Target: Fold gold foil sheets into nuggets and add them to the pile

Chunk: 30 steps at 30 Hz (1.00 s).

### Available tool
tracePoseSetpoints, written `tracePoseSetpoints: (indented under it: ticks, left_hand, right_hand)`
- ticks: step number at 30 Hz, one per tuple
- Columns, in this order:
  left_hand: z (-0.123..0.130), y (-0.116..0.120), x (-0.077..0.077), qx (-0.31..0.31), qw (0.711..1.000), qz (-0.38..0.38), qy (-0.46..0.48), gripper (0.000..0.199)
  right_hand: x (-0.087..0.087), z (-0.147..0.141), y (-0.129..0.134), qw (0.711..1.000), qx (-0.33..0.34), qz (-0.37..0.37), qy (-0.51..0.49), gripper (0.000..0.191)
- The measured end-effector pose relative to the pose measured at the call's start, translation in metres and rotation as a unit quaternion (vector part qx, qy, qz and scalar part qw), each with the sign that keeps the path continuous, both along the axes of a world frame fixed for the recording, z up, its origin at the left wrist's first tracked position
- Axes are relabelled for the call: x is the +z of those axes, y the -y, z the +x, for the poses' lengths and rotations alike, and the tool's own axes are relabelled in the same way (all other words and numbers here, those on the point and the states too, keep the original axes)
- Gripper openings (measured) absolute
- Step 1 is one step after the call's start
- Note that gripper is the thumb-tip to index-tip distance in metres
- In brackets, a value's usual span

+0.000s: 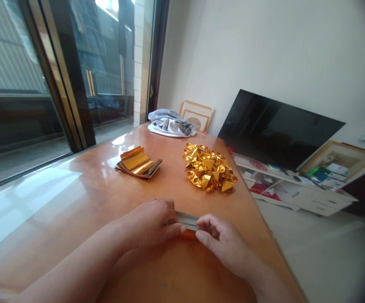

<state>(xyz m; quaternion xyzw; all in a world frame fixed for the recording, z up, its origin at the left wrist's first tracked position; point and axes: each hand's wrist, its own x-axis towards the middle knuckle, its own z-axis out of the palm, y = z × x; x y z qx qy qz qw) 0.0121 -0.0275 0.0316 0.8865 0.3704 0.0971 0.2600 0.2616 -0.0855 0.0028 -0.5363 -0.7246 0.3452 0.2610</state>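
Note:
Between my hands, low over the near part of the table, is a narrow folded strip of paper (187, 219), greyish on the side that faces me. My left hand (157, 223) is closed on its left end, thumb along the near edge. At the right end, my right hand (218, 237) pinches the strip between thumb and curled fingers. Beyond my left hand lies a stack of gold foil paper sheets (139, 164), the top sheet curling up. Past my right hand sits a heap of folded gold foil pieces (209, 168) with pointed corners.
The glossy wooden table (100, 189) has its right edge close to my right arm. Bundled grey and white cloth (171, 123) lies at the far end. A large television (278, 130) leans above a white cabinet (305, 195) at right. A glass sliding door (106, 63) runs along the left.

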Motion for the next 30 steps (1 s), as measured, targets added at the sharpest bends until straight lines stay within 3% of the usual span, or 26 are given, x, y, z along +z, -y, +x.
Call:
tracePoseSetpoints:
  ticks: [6, 9, 13, 16, 21, 30]
  left_hand:
    - [0.008, -0.003, -0.008, 0.014, 0.999, 0.033, -0.009, 0.038]
    - [0.012, -0.004, -0.013, 0.026, 0.998, 0.050, -0.010, 0.033]
    - [0.015, -0.006, -0.017, 0.041, 0.998, 0.054, -0.017, 0.031]
    - [0.016, -0.007, -0.020, 0.046, 0.997, 0.057, -0.017, 0.029]
    - [0.017, -0.010, -0.025, 0.051, 0.997, 0.062, -0.015, 0.027]
    - [0.017, -0.008, -0.023, 0.068, 0.997, 0.045, -0.012, 0.016]
  right_hand:
    - [-0.009, 0.000, -0.010, 0.999, -0.020, 0.026, -0.003, 0.022]
    - [-0.014, -0.003, -0.010, 0.997, -0.061, 0.043, 0.022, 0.013]
    - [-0.010, -0.008, -0.002, 0.977, -0.101, 0.157, 0.106, 0.001]
    - [0.000, -0.015, 0.008, 0.964, -0.046, 0.215, 0.150, 0.012]
    - [0.006, -0.030, 0.023, 0.962, 0.034, 0.180, 0.202, 0.028]
    - [0.002, -0.036, 0.029, 0.959, 0.023, 0.128, 0.251, 0.044]
